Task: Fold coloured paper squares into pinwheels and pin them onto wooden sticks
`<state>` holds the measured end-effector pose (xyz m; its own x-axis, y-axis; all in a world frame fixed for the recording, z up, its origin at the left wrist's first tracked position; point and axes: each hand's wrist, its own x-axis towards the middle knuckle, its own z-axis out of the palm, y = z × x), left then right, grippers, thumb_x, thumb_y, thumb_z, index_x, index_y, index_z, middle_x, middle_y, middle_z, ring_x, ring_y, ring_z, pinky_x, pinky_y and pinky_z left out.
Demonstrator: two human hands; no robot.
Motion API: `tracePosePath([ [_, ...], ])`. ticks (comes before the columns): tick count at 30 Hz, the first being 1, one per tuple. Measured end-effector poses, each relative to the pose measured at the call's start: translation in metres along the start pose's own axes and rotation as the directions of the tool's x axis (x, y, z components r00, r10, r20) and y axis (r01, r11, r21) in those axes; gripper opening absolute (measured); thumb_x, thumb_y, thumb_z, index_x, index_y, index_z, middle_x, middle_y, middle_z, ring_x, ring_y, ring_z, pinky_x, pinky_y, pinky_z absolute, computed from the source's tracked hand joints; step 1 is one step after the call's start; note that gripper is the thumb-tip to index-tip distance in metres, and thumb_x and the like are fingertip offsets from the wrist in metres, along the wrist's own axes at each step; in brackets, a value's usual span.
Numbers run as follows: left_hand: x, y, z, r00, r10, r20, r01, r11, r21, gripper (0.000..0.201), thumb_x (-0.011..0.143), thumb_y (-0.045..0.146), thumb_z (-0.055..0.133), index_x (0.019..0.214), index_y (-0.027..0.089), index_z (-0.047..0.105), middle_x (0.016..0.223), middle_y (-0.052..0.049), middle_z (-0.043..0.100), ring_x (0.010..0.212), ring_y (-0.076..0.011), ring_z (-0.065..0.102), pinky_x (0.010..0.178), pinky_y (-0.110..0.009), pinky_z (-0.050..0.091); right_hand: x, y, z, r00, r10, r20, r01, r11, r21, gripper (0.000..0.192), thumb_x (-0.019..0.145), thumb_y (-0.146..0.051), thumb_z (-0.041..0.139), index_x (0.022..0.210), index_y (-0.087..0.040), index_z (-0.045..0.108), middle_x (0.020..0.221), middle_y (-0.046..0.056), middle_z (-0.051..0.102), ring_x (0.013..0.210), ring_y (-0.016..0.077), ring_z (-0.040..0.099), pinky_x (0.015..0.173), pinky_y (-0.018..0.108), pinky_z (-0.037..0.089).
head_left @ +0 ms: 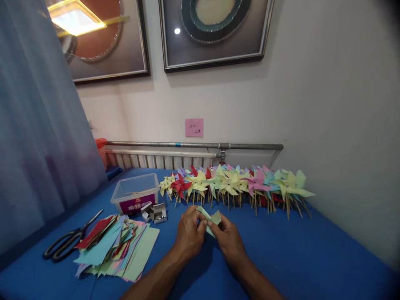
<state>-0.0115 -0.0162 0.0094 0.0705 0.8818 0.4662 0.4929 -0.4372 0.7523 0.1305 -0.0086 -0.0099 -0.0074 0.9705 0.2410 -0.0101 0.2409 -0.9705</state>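
Observation:
A pale green piece of paper [206,215], partly folded, is held up between my two hands above the blue cloth. My left hand [191,229] pinches its left side, fingers curled in. On the other side my right hand [227,236] grips the paper with thumb and fingers closed together. The fingers hide part of the paper, so I cannot see its whole shape. Just beyond my hands stand many finished paper pinwheels [229,183] on thin wooden sticks, in yellow, red, pink, green and blue.
At the left lie a stack of coloured paper pieces [140,254] and black-handled scissors [67,245]. Behind them are a clear plastic tub [135,183] with thin sticks and small open boxes [160,213] of pins. A curtain [40,125] hangs left; pipes [162,145] run along the wall.

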Motion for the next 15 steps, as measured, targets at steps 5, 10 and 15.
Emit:
tracePosePath([
  [5,-0.0006,0.0017,0.0007,1.0,-0.005,0.001,0.005,1.0,0.002,0.016,0.083,0.01,0.055,0.07,0.02,0.055,0.092,-0.002,0.062,0.087,-0.018,0.059,0.081,-0.031,0.043,0.0008,0.0053,-0.0003,1.0,-0.002,0.005,0.003,0.999,-0.033,0.031,0.076,-0.05,0.071,0.079,-0.02,0.066,0.068,-0.001,0.062,0.066,0.0175,0.052,0.062,0.027,0.041],
  [10,-0.0012,0.0028,0.001,1.0,0.0,-0.015,0.001,1.0,0.031,0.015,0.082,0.01,0.056,0.07,0.02,0.055,0.089,-0.002,0.061,0.085,-0.0173,0.058,0.08,-0.03,0.042,0.0007,0.0036,0.0005,1.0,0.004,-0.007,-0.004,0.999,-0.041,0.031,0.075,-0.051,0.071,0.074,-0.02,0.063,0.065,-0.002,0.06,0.063,0.0167,0.051,0.06,0.027,0.041],
  [15,-0.0018,0.0044,0.0012,1.0,-0.011,-0.022,0.012,0.999,0.052,0.016,0.082,0.01,0.055,0.07,0.02,0.055,0.088,-0.001,0.06,0.084,-0.0165,0.058,0.081,-0.03,0.04,-0.0001,0.002,0.0006,1.0,0.013,-0.019,-0.014,0.998,-0.058,0.03,0.074,-0.05,0.07,0.072,-0.021,0.062,0.062,-0.002,0.059,0.06,0.0157,0.05,0.058,0.026,0.04],
])
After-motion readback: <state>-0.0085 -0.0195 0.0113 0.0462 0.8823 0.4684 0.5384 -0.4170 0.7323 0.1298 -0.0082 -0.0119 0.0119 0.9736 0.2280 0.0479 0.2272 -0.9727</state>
